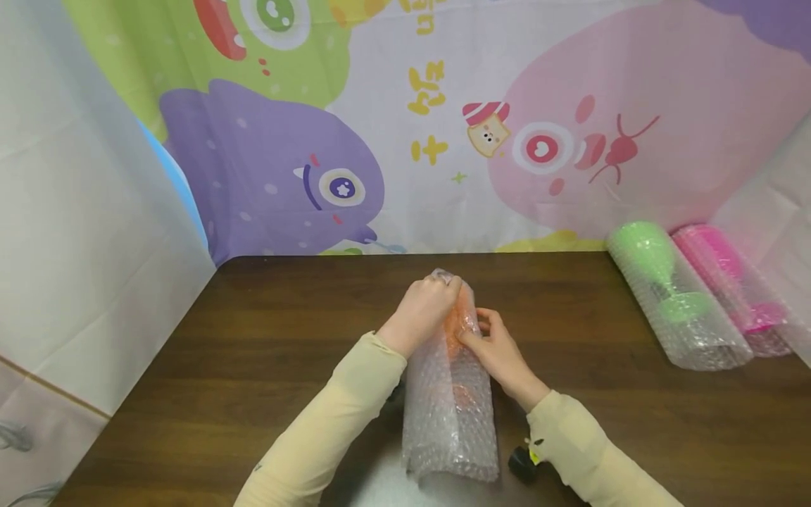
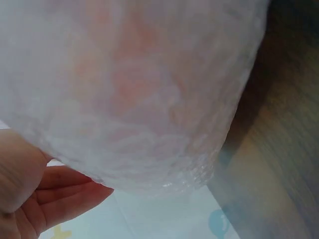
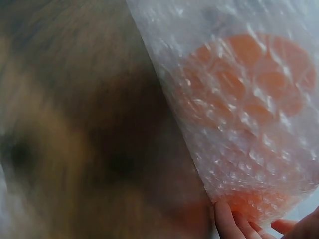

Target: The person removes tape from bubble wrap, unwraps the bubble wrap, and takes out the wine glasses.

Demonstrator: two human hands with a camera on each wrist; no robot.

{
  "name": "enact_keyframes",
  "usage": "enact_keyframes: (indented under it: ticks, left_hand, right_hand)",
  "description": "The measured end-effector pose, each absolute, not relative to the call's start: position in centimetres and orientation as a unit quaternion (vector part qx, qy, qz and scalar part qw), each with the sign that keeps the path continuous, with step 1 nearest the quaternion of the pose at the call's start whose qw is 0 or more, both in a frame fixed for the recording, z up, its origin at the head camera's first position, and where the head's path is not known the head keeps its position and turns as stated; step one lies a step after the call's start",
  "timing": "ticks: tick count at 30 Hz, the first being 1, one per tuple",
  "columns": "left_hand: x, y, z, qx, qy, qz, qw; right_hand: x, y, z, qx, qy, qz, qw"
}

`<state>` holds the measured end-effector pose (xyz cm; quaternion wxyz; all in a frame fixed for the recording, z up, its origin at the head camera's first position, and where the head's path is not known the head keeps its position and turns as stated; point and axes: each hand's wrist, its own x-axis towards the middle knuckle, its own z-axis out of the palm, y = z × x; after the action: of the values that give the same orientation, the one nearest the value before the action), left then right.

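In the head view, a roll of clear bubble wrap [image 1: 437, 436] stretches from the table's middle toward the near edge. An orange thing [image 1: 454, 331] shows through it, its round orange part [image 3: 249, 74] larger in the right wrist view. My left hand [image 1: 424, 313] has its fingers curled on the wrap at the far end. From the right side, my right hand [image 1: 503, 352] grips the roll, thumb on top. The right wrist view catches that hand's fingertips [image 3: 229, 221] at the wrap's end. Blurred wrap [image 2: 134, 89] fills most of the left wrist view.
Two more bubble-wrapped rolls lie side by side at the right, one around a green goblet-shaped thing [image 1: 646, 257], the other around a pink one [image 1: 719, 253]. The dark wooden table [image 1: 266, 352] meets a cartoon-printed cloth [image 1: 437, 204] at the back.
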<state>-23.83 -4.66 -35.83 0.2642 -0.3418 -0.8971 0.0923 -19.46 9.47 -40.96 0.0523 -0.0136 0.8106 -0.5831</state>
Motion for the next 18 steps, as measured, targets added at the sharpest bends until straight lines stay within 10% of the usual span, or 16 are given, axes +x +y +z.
enact_keyframes:
  ticks: [18]
  left_hand:
    - [-24.2, -4.8, -36.9, -0.323, -0.886, 0.092, 0.321]
  right_hand:
    - [-19.5, 9.4, -41.1, -0.017, 0.811, -0.583, 0.044]
